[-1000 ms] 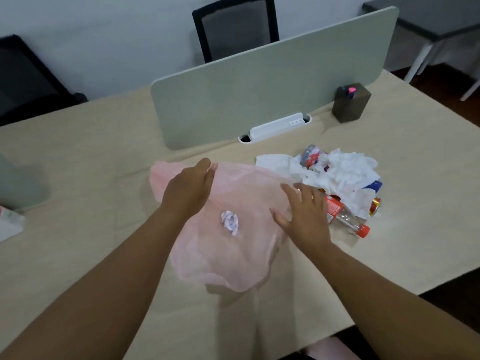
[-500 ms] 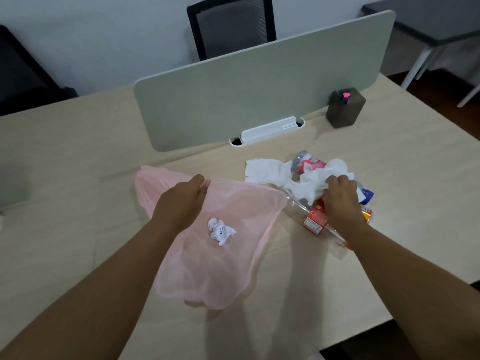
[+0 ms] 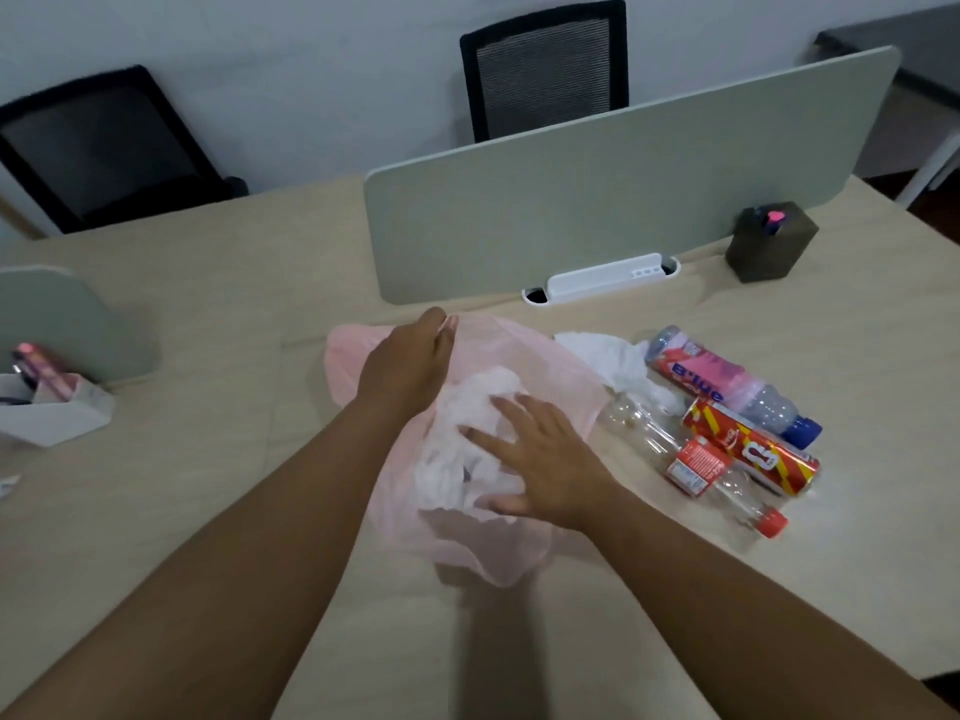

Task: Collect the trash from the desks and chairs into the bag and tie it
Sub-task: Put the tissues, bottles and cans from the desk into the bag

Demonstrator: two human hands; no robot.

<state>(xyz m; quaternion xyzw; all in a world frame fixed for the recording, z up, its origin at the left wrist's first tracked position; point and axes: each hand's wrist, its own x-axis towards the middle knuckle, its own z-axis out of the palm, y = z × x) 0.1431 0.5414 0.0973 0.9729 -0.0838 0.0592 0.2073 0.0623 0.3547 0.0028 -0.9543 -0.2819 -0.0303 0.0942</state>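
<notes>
A thin pink bag (image 3: pixel 498 553) lies on the beige desk (image 3: pixel 208 459) in front of me. My left hand (image 3: pixel 410 366) pinches the bag's far edge and holds it up. My right hand (image 3: pixel 545 459) lies flat with fingers spread on a wad of white tissue (image 3: pixel 452 459) at the bag's mouth. To the right on the desk lie more white tissue (image 3: pixel 608 356), a bottle with a pink label and blue cap (image 3: pixel 727 387), a red can (image 3: pixel 748 449) and a clear bottle with a red cap (image 3: pixel 696 470).
A grey-green divider panel (image 3: pixel 623 189) stands across the desk behind the bag, with a dark pen holder (image 3: pixel 769 241) at its right end. A white box (image 3: pixel 52 413) and a small paper scrap (image 3: pixel 8 483) sit at the left. Two black chairs (image 3: pixel 545 65) (image 3: pixel 98 148) stand beyond the desk.
My right hand went to the trash pile, took the white tissue, and has brought it left onto the bag's mouth. The left hand keeps holding the bag's edge.
</notes>
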